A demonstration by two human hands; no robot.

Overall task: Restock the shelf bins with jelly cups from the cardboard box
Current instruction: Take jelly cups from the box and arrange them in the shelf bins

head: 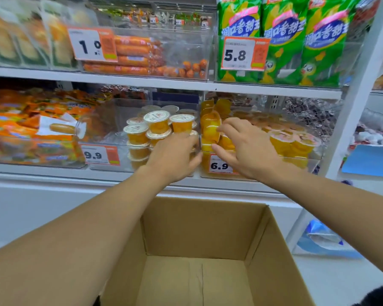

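An open cardboard box (203, 226) sits below me, its visible floor bare. On the middle shelf, a clear bin (119, 120) holds stacked orange jelly cups (157, 121) with white lids. My left hand (175, 155) reaches into this bin's right side, fingers curled down over a jelly cup whose lid edge (194, 133) peeks out. The neighbouring bin (314, 160) holds yellow jelly cups (283, 142). My right hand (245, 146) pinches an upright yellow jelly cup (210, 129) at that bin's left front, between thumb and fingers.
Price tags (101, 154) hang on the bin fronts. Orange snack packs (31, 129) fill the bin to the left. The upper shelf carries sausages (133, 54) and green bags (296, 40). A white shelf post (360, 85) stands to the right, with blue bags (323, 237) on the floor.
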